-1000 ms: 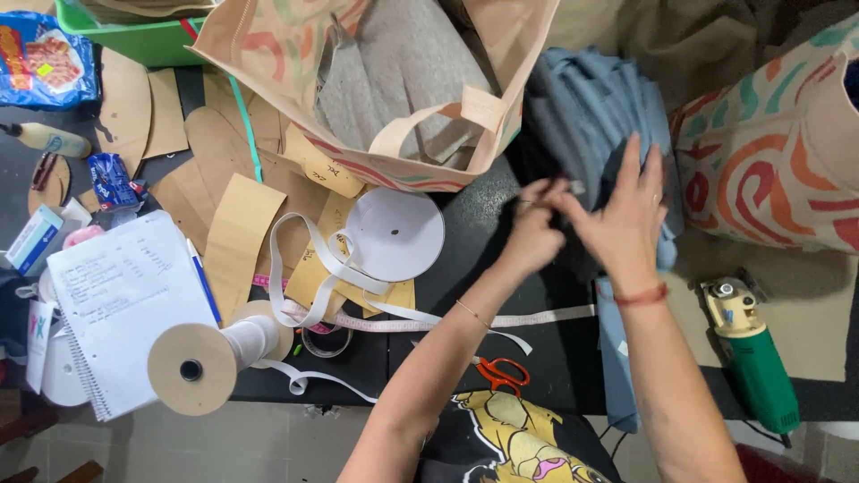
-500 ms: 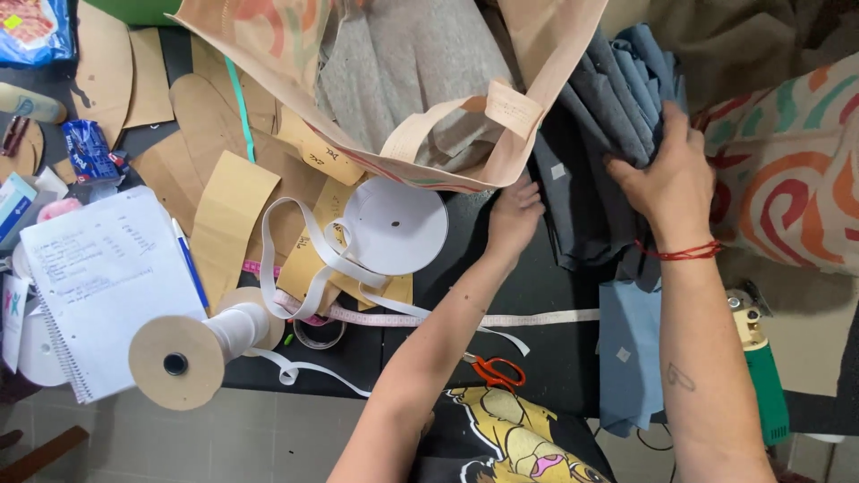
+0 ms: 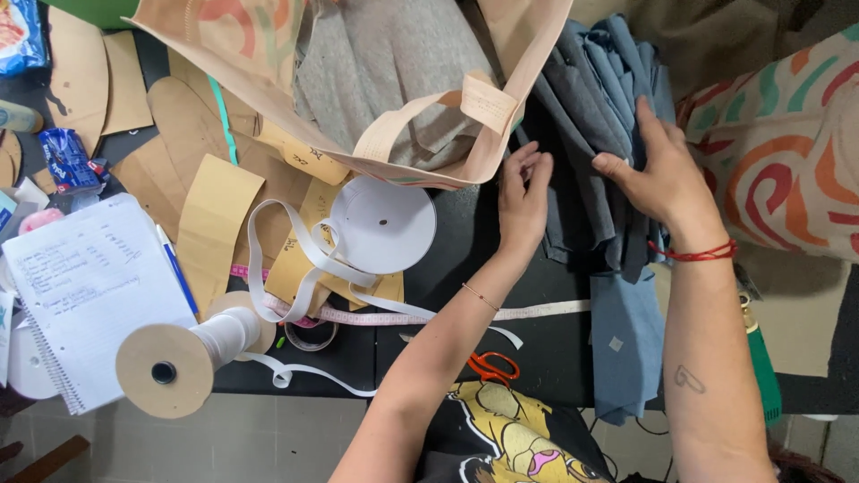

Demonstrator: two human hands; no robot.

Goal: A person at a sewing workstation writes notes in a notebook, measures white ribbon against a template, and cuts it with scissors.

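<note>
Head view looks straight down on our black worktable; our right hand lies flat with spread fingers on a stack of folded blue-grey denim pieces at about one o'clock, pressing it down so the layers stay squared; our left hand rests just beside it at twelve o'clock, fingers loosely curled against the stack's left edge, gripping nothing that we can see; the two hands sit a little apart. One denim piece hangs over the table's near edge at four o'clock. An open beige tote bag of grey fabric lies tipped at eleven o'clock, mouth toward us; white elastic tape trails from a white spool at nine o'clock; orange-handled scissors lie at six o'clock; a spiral notebook lies far left.
</note>
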